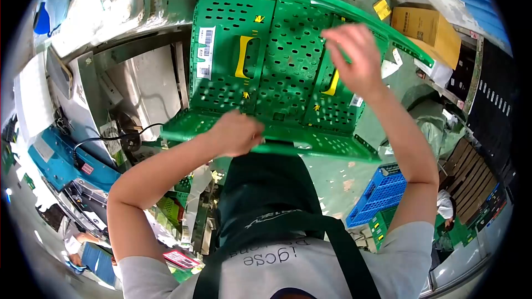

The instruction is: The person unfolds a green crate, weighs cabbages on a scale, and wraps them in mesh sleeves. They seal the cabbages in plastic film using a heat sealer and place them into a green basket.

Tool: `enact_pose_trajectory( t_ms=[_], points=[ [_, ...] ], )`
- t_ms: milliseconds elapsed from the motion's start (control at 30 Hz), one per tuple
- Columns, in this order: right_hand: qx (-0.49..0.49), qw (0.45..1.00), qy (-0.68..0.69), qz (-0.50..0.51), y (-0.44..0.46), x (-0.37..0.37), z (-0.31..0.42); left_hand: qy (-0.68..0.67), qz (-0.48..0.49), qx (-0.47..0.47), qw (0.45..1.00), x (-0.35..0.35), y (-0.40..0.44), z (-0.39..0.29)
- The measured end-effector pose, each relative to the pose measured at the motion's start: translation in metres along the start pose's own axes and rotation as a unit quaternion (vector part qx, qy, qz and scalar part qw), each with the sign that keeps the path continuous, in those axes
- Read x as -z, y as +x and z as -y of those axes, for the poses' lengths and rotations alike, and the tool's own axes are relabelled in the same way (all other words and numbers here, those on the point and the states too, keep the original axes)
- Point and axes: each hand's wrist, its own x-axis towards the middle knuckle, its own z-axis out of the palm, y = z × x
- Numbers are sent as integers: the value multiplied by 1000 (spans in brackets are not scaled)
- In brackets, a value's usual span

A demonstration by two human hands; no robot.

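Note:
A large green perforated plastic folding crate (pixel 291 50) is spread out in front of me, with yellow handle parts and white barcode labels. Its near wall (pixel 327 143) leans low towards my legs, while the long far rim curves across the top. Over that near wall, my left hand (pixel 239 133) has its fingers curled in and slightly blurred; what they hold, if anything, is hidden. My right hand (pixel 356 58) is raised over the crate's right side, close to a yellow handle (pixel 332 83). Its thumb and fingers are apart, blurred by motion, with nothing seen between them.
A blue plastic crate (pixel 379 194) is on the floor to my right, above a green one. A cardboard box (pixel 424 27) stands at the far right, with wooden slats (pixel 471 174) lower down. On my left are a metal machine (pixel 144 86), a black cable and a blue housing (pixel 69 158).

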Motion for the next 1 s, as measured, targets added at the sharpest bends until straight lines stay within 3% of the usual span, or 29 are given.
enact_pose_trajectory(
  t_ms=[33,133,167,200,233,267,333,433,467,533,600,633,667,700,733,767,800,833,900,933,967,1000],
  points=[
    [-21,998,10,56,-21,-10,1,28,94,-5,995,-4,-2,-4],
    [-40,971,2,238,-94,-59,-13,-16,95,-116,989,-27,23,11],
    [-11,956,-31,292,-111,-71,-15,-21,14,-159,987,-30,41,25],
    [16,937,-65,344,-127,-81,-19,18,-67,-139,988,-33,61,36],
    [45,925,-112,362,-138,-90,-26,175,-179,-123,960,-33,74,44],
    [58,922,-113,365,-138,-93,-29,211,-208,-83,951,-51,84,72],
    [86,915,-113,377,-136,-105,-31,285,-187,-139,930,-47,83,94],
    [87,921,-131,357,-139,-101,-30,372,-39,-80,924,-26,92,63],
    [82,920,-133,361,-138,-92,-31,339,-118,-118,926,-28,89,67],
    [70,950,-97,288,-133,-36,-13,330,-100,-64,936,5,53,38],
    [14,948,-128,292,-145,43,1,289,-309,-48,905,31,-15,41],
    [-20,928,-190,321,-165,81,-7,364,-178,116,907,56,-51,46],
    [-128,953,-152,227,-186,114,-20,301,-300,110,899,76,-90,73],
    [-62,963,-144,219,-181,138,-13,211,-295,46,931,91,-112,50],
    [-114,980,-129,99,-190,139,3,246,-321,72,912,87,-125,36],
    [-217,970,-104,32,-192,139,20,190,-363,70,909,85,-132,17],
    [-255,961,-107,6,-197,137,31,140,-408,83,898,79,-145,-10],
    [-332,940,-77,27,-192,135,52,59,-397,92,911,76,-158,-41],
    [-389,920,37,38,-187,118,89,-17,-398,45,916,41,-197,-67],
    [-344,934,91,42,-197,100,101,-77,-402,65,910,20,-220,-88],
    [-410,860,276,127,-202,93,113,-129,-420,18,898,2,-244,-110],
    [-420,817,357,168,-204,76,145,-138,-407,34,902,-22,-265,-118]
  ],
)
